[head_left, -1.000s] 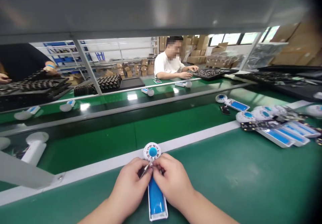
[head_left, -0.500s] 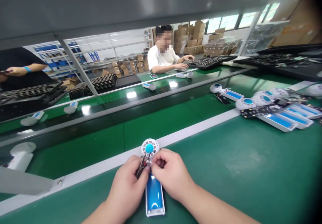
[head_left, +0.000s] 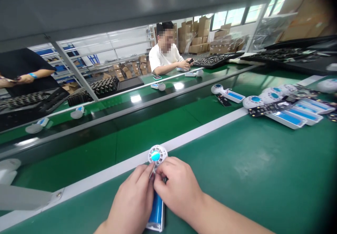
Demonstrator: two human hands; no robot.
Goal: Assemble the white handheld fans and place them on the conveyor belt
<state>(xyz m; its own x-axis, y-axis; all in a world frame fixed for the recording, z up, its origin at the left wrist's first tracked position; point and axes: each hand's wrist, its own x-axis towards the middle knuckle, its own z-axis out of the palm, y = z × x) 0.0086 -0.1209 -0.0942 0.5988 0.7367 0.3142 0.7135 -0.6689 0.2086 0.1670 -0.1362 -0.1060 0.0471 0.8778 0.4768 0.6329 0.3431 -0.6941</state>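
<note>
Since the earlier frame the two hands have closed in, and the view has swung slightly, so the work now sits lower and further left in the picture. The left hand [head_left: 131, 199] and right hand [head_left: 177, 188] are almost touching, clamped around the neck of a white handheld fan [head_left: 156, 155] with a blue hub and a long blue-panelled handle. The fan lies on the green counter [head_left: 237, 164], just beside the white strip [head_left: 200, 135] that runs along the counter's far edge. Its head pokes out above the hands, and its handle runs toward the near edge. Only the thin tip of the tweezers [head_left: 152, 173] shows, gripped in the left hand against the fan's neck. The right hand's fingers wrap the other side of the neck. Toward the counter's right end lie more fan heads [head_left: 256, 101], blue handle housings [head_left: 286, 118] and a black circuit board [head_left: 263, 109]. Across the line, a co-worker in a white T-shirt [head_left: 164, 55] sits at a black tray of boards [head_left: 216, 60], with cardboard boxes [head_left: 197, 39] stacked behind.
</note>
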